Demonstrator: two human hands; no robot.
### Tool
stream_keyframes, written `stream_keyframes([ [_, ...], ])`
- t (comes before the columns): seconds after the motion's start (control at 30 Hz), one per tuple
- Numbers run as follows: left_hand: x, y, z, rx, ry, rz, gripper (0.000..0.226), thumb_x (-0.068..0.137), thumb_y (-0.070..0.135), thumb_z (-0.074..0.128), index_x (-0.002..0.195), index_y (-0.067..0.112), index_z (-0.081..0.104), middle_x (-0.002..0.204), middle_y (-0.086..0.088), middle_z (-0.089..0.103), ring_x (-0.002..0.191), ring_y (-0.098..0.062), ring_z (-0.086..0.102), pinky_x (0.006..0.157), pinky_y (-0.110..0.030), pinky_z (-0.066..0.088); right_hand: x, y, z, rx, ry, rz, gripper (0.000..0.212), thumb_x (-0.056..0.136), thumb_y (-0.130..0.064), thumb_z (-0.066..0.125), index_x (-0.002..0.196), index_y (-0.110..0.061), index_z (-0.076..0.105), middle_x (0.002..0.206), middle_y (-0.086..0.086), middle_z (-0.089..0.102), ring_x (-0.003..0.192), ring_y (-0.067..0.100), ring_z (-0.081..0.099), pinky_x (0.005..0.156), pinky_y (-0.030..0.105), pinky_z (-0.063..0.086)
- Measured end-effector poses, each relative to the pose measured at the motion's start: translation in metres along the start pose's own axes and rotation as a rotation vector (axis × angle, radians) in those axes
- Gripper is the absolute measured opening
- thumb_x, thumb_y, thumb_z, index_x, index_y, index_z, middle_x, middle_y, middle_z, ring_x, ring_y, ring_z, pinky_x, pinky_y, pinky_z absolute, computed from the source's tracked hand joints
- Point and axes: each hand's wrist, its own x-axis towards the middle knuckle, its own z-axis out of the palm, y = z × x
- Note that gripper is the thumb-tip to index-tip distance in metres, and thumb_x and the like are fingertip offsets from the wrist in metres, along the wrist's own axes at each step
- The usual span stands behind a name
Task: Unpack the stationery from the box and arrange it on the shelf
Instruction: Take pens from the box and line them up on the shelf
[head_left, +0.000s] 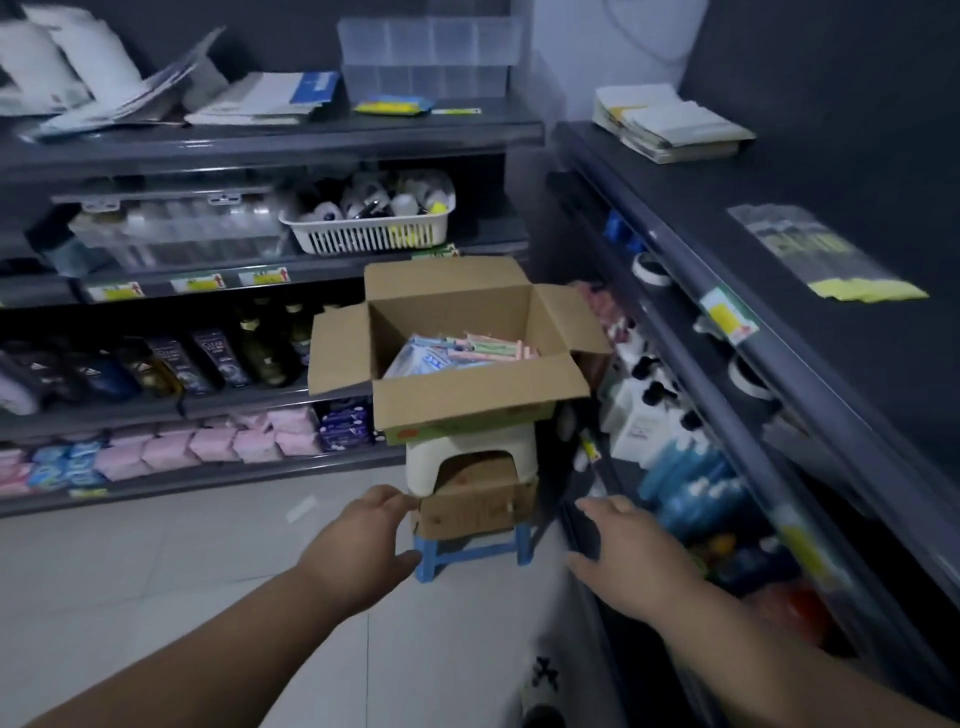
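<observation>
An open cardboard box (467, 395) with its flaps spread stands on a white stool (421, 462) in the corner between two dark shelf units. Inside lie pastel packets of stationery (467, 348), pink, green and blue. The white stool sits on a second cardboard box (472, 506), which rests on a blue stool (431, 564). My left hand (363, 540) reaches forward, open, its fingertips close to the lower box's left side. My right hand (623, 545) is stretched out to the right of the stack, fingers relaxed and holding nothing.
The left shelf unit (260, 140) holds papers, a clear organiser, a white basket (374, 228) of small items, bottles and pink packs. The right shelf unit (727, 218) carries paper stacks, a plastic packet and bottles below. White tiled floor (156, 571) lies in front.
</observation>
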Motion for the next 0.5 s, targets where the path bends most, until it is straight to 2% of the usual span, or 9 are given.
stream_keyframes([
  [0.27, 0.151, 0.031, -0.043, -0.095, 0.139, -0.118, 0.055, 0.086, 0.034, 0.064, 0.137, 0.025, 0.046, 0.142, 0.008, 0.041, 0.122, -0.013, 0.048, 0.098, -0.024, 0.041, 0.163, 0.006, -0.094, -0.053, 0.084, -0.153, 0.062, 0.088, -0.048, 0.056, 0.141, -0.026, 0.036, 0.137, 0.0, 0.041, 0.121, 0.022, 0.045, 0.095, 0.034, 0.046],
  [0.5, 0.228, 0.012, -0.059, -0.142, 0.141, -0.223, 0.053, 0.085, 0.031, 0.062, 0.136, 0.022, 0.048, 0.142, 0.004, 0.041, 0.123, -0.014, 0.048, 0.097, -0.024, 0.041, 0.261, -0.003, -0.118, 0.002, 0.015, -0.169, 0.063, 0.084, -0.043, 0.062, 0.141, -0.03, 0.039, 0.134, 0.0, 0.045, 0.12, 0.023, 0.049, 0.094, 0.037, 0.047],
])
